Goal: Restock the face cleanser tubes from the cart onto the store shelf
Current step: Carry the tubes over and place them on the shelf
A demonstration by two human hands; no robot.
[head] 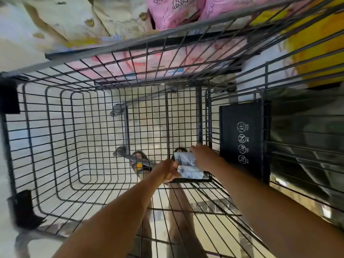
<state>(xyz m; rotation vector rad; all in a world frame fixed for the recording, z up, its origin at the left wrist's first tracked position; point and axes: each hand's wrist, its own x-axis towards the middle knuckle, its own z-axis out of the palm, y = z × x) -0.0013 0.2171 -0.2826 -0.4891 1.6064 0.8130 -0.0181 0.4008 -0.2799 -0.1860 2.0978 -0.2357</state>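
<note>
— Where have the face cleanser tubes got to?

— Down in the wire cart point(55, 138), on the basket floor near its right side, close to the black seat flap point(243, 140) with the white pictograms. There are two white tubes with dark print, lying sideways with one just above the other, and they're touching.

— And the hands?

— Both arms reach down into the basket. The left hand point(166, 171) has its fingers curled round the left end of the lower tube point(190, 172), thumb on top. The right hand point(203, 157) comes in from the right, fingers bent over the upper tube point(183, 158) and gripping it. It's all a bit blurred down there, mind.

— Anything under the tubes?

— Something dark and flat point(193, 180), right beneath the lower one. I can't tell what it is.

— What else is about?

— Through the mesh there's a sandalled foot point(138, 162) on the pale floor. Past the far end of the cart there are pink packs point(176, 12), with beige packs point(74, 23) to their left and yellow packs point(316, 53) off to the right.
</note>
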